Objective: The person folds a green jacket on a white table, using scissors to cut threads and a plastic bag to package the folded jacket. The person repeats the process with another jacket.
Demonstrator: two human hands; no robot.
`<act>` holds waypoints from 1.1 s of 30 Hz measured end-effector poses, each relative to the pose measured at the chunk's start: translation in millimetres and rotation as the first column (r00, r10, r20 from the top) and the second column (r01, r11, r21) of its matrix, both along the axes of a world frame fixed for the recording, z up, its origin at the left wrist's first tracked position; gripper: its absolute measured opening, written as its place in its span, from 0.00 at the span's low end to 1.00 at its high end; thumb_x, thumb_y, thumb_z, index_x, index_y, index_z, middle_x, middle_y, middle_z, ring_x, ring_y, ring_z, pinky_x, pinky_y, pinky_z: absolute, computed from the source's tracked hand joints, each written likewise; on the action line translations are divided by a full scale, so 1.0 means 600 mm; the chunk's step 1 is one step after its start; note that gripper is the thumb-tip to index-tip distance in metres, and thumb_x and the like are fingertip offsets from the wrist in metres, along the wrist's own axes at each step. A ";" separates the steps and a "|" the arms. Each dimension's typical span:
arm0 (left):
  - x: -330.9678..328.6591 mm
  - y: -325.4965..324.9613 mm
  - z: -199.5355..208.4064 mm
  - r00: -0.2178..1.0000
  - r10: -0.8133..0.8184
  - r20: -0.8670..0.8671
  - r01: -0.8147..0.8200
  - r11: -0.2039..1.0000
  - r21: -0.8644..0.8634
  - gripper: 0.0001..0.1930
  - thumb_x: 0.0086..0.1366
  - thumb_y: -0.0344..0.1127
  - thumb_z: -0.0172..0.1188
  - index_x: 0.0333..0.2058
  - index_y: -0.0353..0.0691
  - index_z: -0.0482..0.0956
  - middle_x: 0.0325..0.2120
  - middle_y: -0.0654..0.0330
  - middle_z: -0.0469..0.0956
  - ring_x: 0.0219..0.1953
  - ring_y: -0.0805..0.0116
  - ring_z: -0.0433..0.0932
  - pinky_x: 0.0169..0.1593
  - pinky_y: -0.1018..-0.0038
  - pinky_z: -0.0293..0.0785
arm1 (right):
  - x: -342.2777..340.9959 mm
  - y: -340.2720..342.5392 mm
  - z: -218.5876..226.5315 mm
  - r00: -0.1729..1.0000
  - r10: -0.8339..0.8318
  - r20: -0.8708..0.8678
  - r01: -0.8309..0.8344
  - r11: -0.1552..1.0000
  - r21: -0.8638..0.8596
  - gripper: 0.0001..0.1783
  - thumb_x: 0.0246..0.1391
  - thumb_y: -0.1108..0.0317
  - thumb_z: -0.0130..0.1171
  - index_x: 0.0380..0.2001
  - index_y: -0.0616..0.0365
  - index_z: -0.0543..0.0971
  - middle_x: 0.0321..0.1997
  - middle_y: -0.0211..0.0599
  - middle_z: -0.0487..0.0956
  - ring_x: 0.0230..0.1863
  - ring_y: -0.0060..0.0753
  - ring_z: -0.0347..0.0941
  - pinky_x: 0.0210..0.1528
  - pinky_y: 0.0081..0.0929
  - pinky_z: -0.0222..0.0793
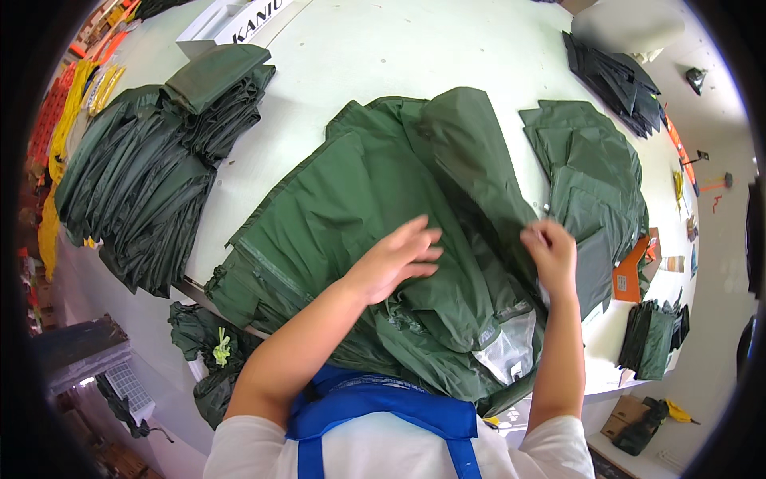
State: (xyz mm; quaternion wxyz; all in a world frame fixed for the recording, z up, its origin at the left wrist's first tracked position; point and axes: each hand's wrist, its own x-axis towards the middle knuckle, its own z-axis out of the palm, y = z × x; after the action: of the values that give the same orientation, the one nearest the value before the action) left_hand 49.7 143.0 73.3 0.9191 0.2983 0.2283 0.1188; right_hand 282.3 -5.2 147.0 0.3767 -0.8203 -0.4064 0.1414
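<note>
A dark green waterproof garment [343, 191], thin and glossy like rainwear, lies spread and creased on the pale table in front of me. My left hand [399, 259] is over its middle with the fingers spread, holding nothing; whether it touches the cloth I cannot tell. At the right side, my right hand [550, 246] has its fingers closed in a pinch on the edge of a folded-over flap [471, 136] of the garment. A see-through plastic piece [509, 347] shows at the garment's lower right, near my right forearm.
Green folded garments [136, 176] are stacked at the left, with another pile [590, 168] at the right. Black folded pieces [614, 80] lie at the far right. A white box [227, 28] stands at the far left of the table [399, 48]. An orange box [630, 271] sits beside the right pile.
</note>
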 end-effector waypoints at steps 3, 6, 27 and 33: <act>0.045 0.009 0.048 0.962 0.191 0.196 -0.128 0.946 -0.298 0.36 0.62 0.36 0.61 0.64 0.42 0.51 0.57 0.54 0.63 0.57 0.62 0.65 0.57 0.64 0.66 | -0.072 -0.068 0.034 0.986 0.057 -0.159 -0.073 0.993 -0.094 0.06 0.42 0.76 0.64 0.24 0.63 0.77 0.21 0.30 0.72 0.23 0.20 0.64 0.27 0.21 0.60; 0.018 -0.002 0.062 0.928 0.358 0.101 -0.331 0.920 -0.212 0.34 0.58 0.27 0.63 0.60 0.40 0.56 0.54 0.57 0.65 0.55 0.63 0.67 0.58 0.63 0.67 | -0.126 -0.102 0.035 0.924 0.154 -0.349 -0.240 0.946 -0.219 0.07 0.44 0.76 0.66 0.26 0.63 0.77 0.22 0.30 0.72 0.23 0.19 0.63 0.26 0.20 0.60; -0.330 0.003 -0.060 0.554 0.808 -0.203 -0.259 0.399 0.879 0.08 0.60 0.22 0.56 0.38 0.37 0.71 0.40 0.56 0.78 0.41 0.70 0.77 0.46 0.74 0.73 | -0.280 0.234 -0.018 0.237 0.860 -0.452 -0.914 0.040 -0.403 0.25 0.35 0.61 0.74 0.36 0.64 0.78 0.27 0.40 0.76 0.29 0.37 0.70 0.34 0.29 0.66; -0.398 0.047 -0.148 0.294 0.731 -0.616 0.271 0.554 0.787 0.20 0.56 0.33 0.61 0.46 0.35 0.71 0.45 0.50 0.74 0.47 0.51 0.74 0.51 0.61 0.71 | -0.270 0.228 -0.035 0.475 0.682 -0.556 -0.879 0.401 -0.258 0.11 0.45 0.73 0.63 0.33 0.64 0.77 0.30 0.29 0.74 0.32 0.23 0.67 0.35 0.24 0.64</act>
State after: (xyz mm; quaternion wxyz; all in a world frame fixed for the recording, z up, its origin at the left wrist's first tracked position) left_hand -189.3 171.3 -15.2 0.3370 0.6340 0.6755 0.1676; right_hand 120.6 131.4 126.0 0.0969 -0.5495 -0.6167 0.5553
